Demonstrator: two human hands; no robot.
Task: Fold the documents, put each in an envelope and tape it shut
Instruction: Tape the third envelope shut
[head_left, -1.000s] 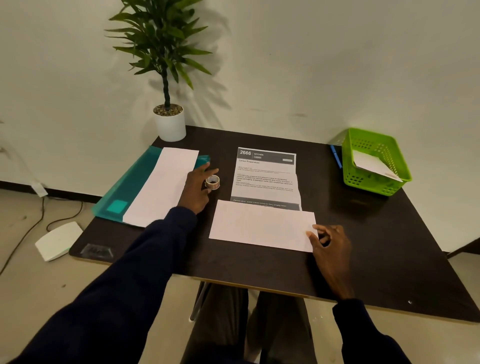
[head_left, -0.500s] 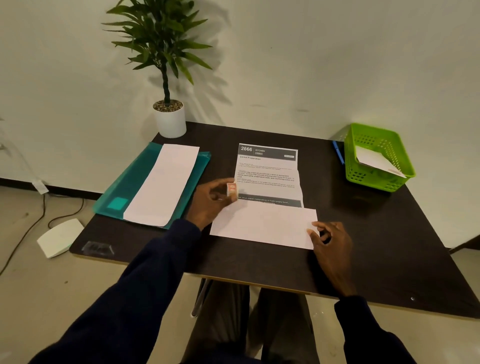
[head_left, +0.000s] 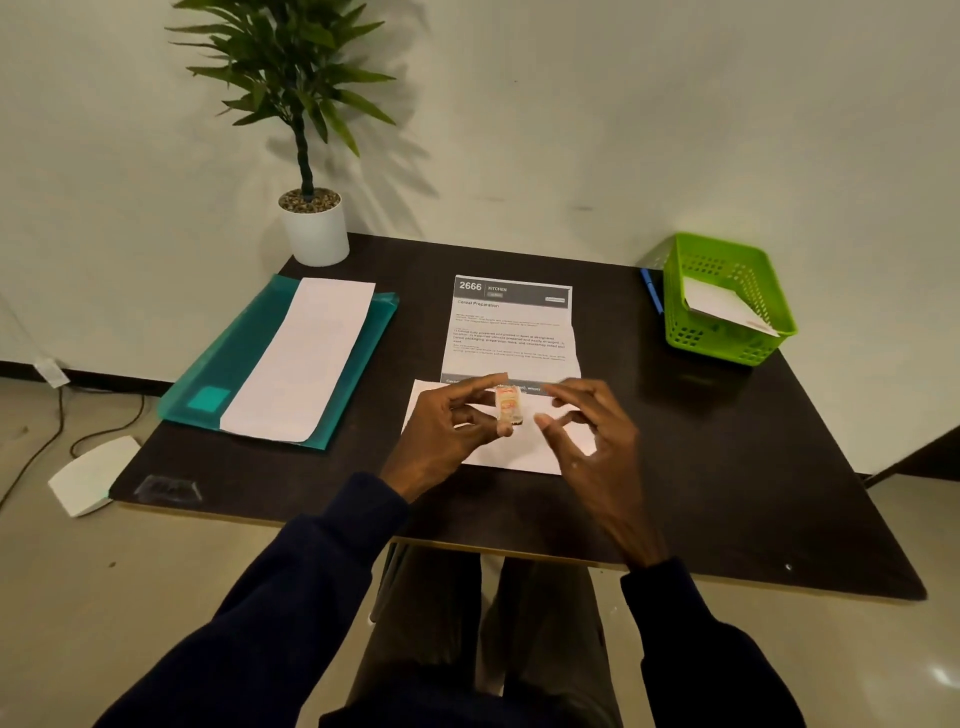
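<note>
Small office-type workspace: dark desk against plain wall, teal folder w/ blank paper, printed doc, green plastic basket, potted plant, cables on floor.

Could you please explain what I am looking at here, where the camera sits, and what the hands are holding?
There is no machine: a person works with bare hands, and one wide-angle camera on their head looks forward and down. The left hand pinches a small tape roll above a white envelope; the right hand hovers open beside it. Behind lies a printed sheet with fold creases. On the dark table are also a teal folder with a white paper on it, a potted plant, a blue pen, and a green basket holding an envelope.
</note>
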